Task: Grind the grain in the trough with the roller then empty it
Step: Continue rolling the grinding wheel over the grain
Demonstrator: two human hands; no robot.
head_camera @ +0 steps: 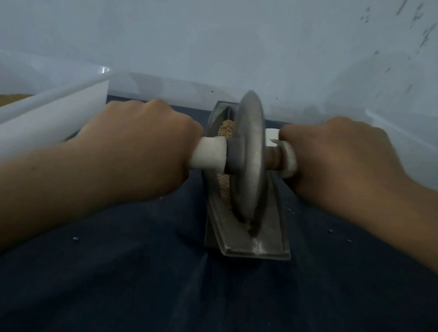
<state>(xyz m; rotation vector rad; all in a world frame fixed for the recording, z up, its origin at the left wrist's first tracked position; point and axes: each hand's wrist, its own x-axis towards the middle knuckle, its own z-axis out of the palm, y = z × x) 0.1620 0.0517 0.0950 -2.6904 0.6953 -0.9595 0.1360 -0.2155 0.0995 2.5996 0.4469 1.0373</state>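
Left hand [144, 141] at nine o'clock and right hand [332, 156] at three grip the roller [250, 142] by its handles, apparently to balance it upright in the trough [258, 247].

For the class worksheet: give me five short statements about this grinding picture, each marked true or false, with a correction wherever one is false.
1. The left hand and the right hand each grip a handle of the roller. True.
2. The roller's disc stands inside the trough. True.
3. The trough is empty. False: grain shows beside the disc.
4. The trough rests on bare wood. False: it rests on a dark blue cloth.
5. No container is near the trough. False: the left tub and the right tub, both white, flank it.
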